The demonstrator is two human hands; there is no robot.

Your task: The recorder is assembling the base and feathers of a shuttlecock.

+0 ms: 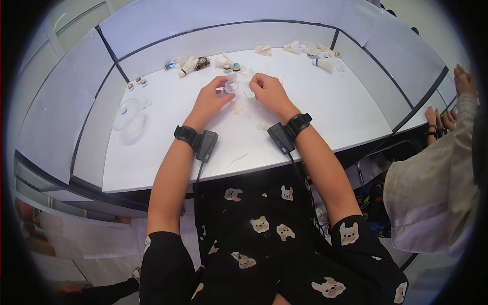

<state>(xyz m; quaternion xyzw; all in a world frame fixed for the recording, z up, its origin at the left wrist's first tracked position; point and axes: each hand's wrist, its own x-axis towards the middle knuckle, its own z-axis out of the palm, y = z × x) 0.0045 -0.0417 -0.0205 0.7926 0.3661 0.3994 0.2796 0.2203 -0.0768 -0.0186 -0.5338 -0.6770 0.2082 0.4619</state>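
Observation:
My left hand (211,96) curls its thumb and fingers around a small, clear, round piece (228,87) whose kind I cannot make out. Just to the right, my right hand (270,94) is closed in a pinch; whatever lies between its fingertips is hidden. Pale feather bits (241,110) are scattered on the white table (330,117) below and between the hands. Beyond them lies a feather shuttlecock (222,62) beside small round bases (236,67). Another shuttlecock (187,67) rests farther left, next to a dark, tangled clump (202,62).
More shuttlecocks (323,64) and loose feather pieces (263,50) lie toward the back right. At left are small round bases (130,86) and clear round plastic pieces (126,115). Low partition walls (229,38) enclose the table. Another person's sleeve (432,183) appears at right.

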